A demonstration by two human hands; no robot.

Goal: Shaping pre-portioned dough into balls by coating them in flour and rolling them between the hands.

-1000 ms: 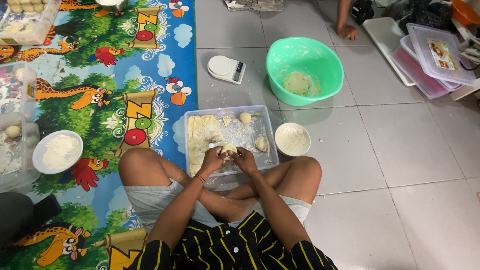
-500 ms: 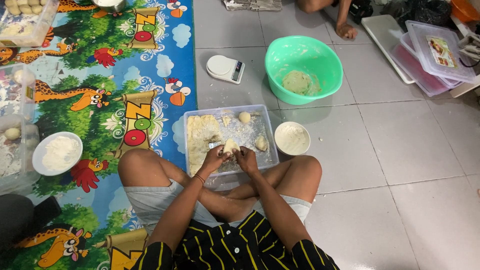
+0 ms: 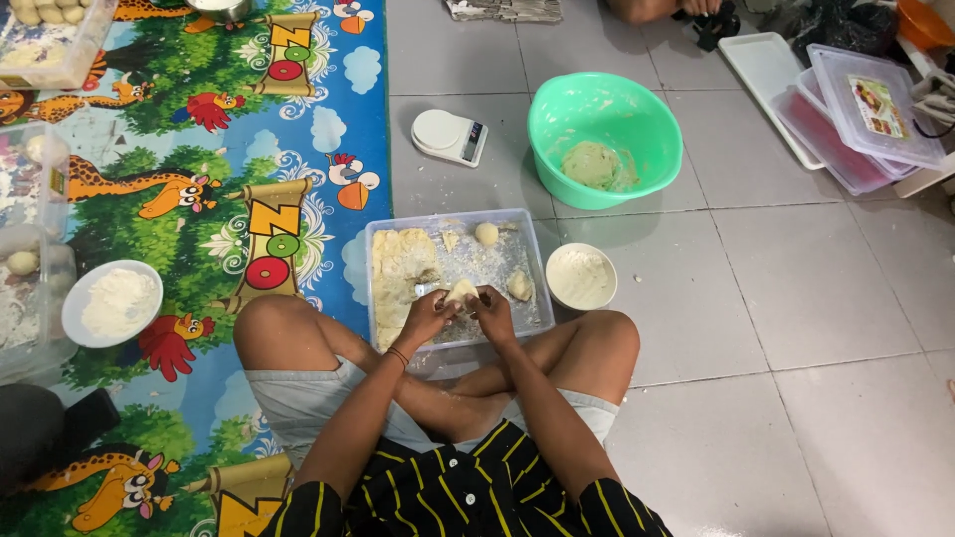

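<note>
Dough piece [image 3: 461, 291] unchanged over floured tray [image 3: 383, 244]; left hand [image 3: 426, 316], right hand [image 3: 494, 311] remain pinched around it; shaping ongoing.

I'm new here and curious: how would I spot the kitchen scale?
Find the big mint-green bowl on the grey tiled floor. Just left of it, by the cartoon mat's edge, lies the kitchen scale: flat and white with a round platform, unlike the bowls around.

My two hands, left hand [image 3: 426, 316] and right hand [image 3: 492, 312], on one dough piece [image 3: 461, 291], two more dough balls [image 3: 486, 234] in my one clear tray [image 3: 383, 239], two white flour bowls [image 3: 581, 276], one green basin [image 3: 605, 139], one kitchen scale [image 3: 450, 136]
</note>
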